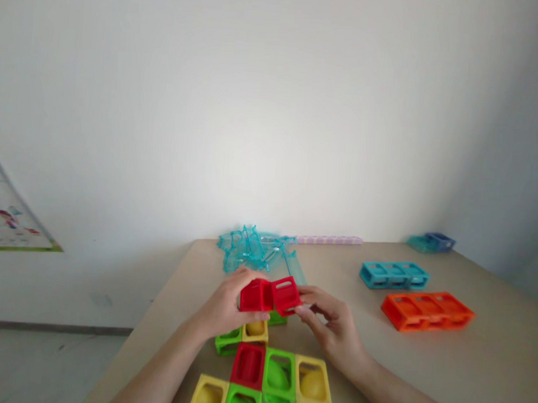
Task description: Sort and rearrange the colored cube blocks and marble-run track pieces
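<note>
Matt white wall behind a smooth beige counter; printed poster far left. Left hand part-curled, thumb beneath, gripping a red box-shaped block. Below, on the counter: windowed red, green and yellow blocks, some with rounded inserts. Behind: jagged, translucent teal plastic pieces. Right hand — thumb and fingers nearly closed — pinches a tilted red block, raised beside the first; cannot tell whether joined. Judged technique: steady the left, adjust angle with the right, hold by rims — thin walls may flex. Further right: turquoise and orange three-cell frames, glossy, apparently rigid plastic.
</note>
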A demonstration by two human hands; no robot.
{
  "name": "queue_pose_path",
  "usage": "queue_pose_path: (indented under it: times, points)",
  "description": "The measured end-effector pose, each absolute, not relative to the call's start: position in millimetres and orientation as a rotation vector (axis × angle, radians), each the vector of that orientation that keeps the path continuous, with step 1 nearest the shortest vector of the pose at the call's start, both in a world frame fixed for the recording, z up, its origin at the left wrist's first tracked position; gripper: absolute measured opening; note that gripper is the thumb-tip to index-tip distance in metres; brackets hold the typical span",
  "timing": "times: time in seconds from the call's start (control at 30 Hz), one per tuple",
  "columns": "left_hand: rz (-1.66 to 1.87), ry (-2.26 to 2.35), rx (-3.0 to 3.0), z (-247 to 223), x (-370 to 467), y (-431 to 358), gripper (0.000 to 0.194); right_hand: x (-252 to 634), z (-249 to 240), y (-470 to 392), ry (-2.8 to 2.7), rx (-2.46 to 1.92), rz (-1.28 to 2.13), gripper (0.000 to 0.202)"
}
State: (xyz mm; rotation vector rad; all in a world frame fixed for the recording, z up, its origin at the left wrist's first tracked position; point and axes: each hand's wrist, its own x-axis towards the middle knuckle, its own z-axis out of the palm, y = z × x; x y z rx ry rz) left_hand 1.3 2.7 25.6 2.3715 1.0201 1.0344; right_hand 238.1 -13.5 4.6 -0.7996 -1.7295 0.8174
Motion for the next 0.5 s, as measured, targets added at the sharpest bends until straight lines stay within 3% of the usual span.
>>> queue_pose_path:
  times: [0.5]
  points:
    - [1.023, 1.01, 2.39, 29.4, 4.8, -2.5, 0.051, 232.7, 7.8, -22.4, -1.874, -0.783, 0.763, 0.015]
